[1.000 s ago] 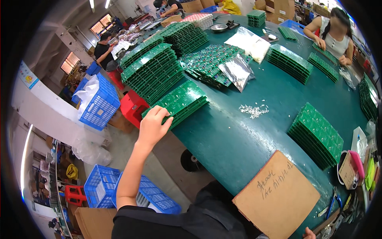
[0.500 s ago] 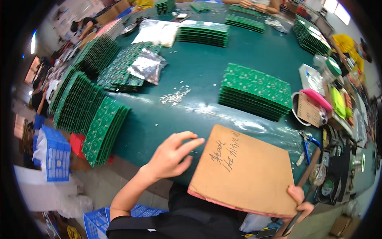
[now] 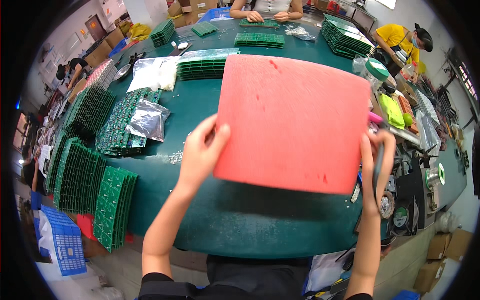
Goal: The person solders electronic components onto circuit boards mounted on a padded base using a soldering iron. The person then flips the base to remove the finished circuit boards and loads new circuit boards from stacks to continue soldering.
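A flat sheet with a red-pink foam face (image 3: pixel 292 125) is held up over the near middle of the table, its foam side toward me. My left hand (image 3: pixel 202 147) is closed on its left edge, thumb over the front. My right hand (image 3: pixel 376 160) grips the right edge. A thin dark strip-like object (image 3: pixel 378 172) also lies along the right hand's fingers; its kind is unclear. The sheet hides the part of the table behind it. Small white pieces (image 3: pixel 176 157) lie on the green table (image 3: pixel 240 220) left of the sheet.
Stacks of green circuit boards (image 3: pixel 114 207) line the left edge, near a silver bag (image 3: pixel 149 120). More board stacks (image 3: pixel 202 64) stand farther back. On the right are a solder wire spool (image 3: pixel 435 176) and a green-lidded jar (image 3: pixel 376 70). Two co-workers sit beyond the table.
The sheet has been raised and turned from its brown cardboard side to its red foam side. My left hand, open before, now grips its left edge. My view has shifted.
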Available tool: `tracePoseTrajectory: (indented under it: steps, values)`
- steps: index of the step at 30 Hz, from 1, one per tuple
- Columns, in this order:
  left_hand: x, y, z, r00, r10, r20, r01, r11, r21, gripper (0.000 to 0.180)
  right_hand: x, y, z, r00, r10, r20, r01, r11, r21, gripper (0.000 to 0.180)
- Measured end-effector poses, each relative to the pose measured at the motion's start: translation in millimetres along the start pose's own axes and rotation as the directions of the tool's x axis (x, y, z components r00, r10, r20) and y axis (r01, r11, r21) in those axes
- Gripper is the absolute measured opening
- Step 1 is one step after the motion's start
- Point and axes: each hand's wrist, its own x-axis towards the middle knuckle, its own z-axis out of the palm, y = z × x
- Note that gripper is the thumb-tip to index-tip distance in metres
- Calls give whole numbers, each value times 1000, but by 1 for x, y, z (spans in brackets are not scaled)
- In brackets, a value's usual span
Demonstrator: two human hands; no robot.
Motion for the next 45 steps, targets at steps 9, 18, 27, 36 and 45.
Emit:
tracePoseTrajectory:
  steps: [9, 18, 27, 36, 45]
  values:
    - [84, -59, 7, 897, -337, 286, 381, 917, -116, 42, 60, 98, 53, 977, -27, 212, 92, 948, -304, 28]
    - [83, -54, 6, 837, -447, 314, 490, 869, -68, 43, 58, 98, 55, 976, 12, 216, 58, 947, -316, 27]
    - [35, -14, -20, 893, -160, 420, 325, 876, -356, 54, 20, 43, 3, 959, 180, 221, -259, 874, 411, 29]
    - [-45, -41, -17, 581, 524, 623, -662, 749, -12, 30, -65, 58, -90, 682, -46, 730, -9, 997, 72, 17]
    - [-72, -56, -19, 318, 490, 812, -859, 511, 28, 35, -98, 59, -86, 463, -203, 863, 597, 791, -134, 17]
